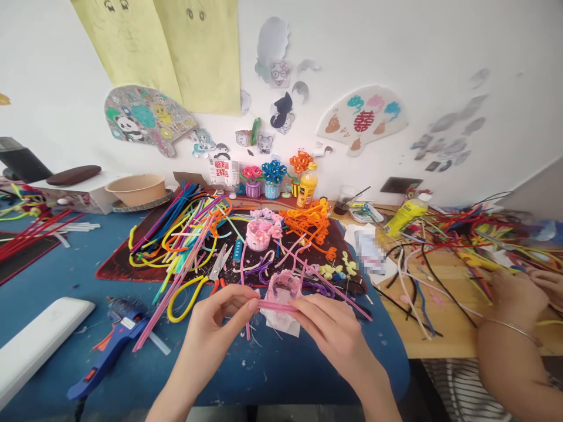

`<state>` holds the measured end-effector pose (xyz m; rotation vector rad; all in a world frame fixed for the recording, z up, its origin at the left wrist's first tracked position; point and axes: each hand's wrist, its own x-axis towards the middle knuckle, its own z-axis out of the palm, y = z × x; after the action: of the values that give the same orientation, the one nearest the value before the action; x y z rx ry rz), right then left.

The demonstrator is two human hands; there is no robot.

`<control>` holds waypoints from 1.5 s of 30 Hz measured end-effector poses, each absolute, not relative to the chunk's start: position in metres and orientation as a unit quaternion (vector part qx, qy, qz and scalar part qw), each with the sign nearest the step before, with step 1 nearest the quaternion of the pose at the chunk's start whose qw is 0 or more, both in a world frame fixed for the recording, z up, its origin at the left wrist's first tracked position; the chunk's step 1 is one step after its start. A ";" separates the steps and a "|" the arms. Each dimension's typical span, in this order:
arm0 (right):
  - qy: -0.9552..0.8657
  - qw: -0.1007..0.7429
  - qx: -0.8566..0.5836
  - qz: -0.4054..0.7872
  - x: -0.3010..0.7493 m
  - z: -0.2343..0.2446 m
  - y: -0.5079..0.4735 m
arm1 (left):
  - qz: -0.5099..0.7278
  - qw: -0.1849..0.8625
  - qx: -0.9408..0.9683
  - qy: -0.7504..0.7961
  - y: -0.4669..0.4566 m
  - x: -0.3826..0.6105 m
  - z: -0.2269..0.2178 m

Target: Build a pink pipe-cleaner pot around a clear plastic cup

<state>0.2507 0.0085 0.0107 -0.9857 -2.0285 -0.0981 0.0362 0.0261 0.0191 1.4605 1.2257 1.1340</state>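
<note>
Between my two hands a short bundle of pink pipe cleaners (276, 306) stretches level above the near edge of the blue table. My left hand (226, 313) pinches its left end between thumb and fingertips. The fingers of my right hand (328, 321) are closed on the right end. Just behind the bundle stands a pink ring-shaped pipe-cleaner piece (285, 284) on a white paper (285, 324). Farther back sits a pink pipe-cleaner basket (257, 234) with small flowers. Scissors (219, 266) with orange handles lie beyond my left hand.
At the left are a blue glue gun (116, 340) and a white case (41, 346). Coloured pipe cleaners (189, 228) and orange pieces (310, 220) cover the dark mat (118, 266). A co-worker's hands (512, 293) work at the right. Bottles and pipe-cleaner flowers (273, 173) line the wall.
</note>
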 end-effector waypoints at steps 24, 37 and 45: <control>-0.569 0.510 -0.421 0.489 0.239 0.002 0.007 | 0.421 0.540 0.541 0.488 0.023 0.046 0.023; -0.509 0.531 -0.395 0.551 0.237 -0.004 0.007 | 0.442 0.551 0.522 0.478 0.017 0.049 0.027; -0.502 0.545 -0.403 0.537 0.234 -0.004 0.007 | 0.454 0.528 0.514 0.501 0.019 0.052 0.027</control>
<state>0.2340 0.0073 -0.0042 -0.9571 -1.1918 1.2732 0.0516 0.0189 0.0268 1.2280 1.1977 1.0842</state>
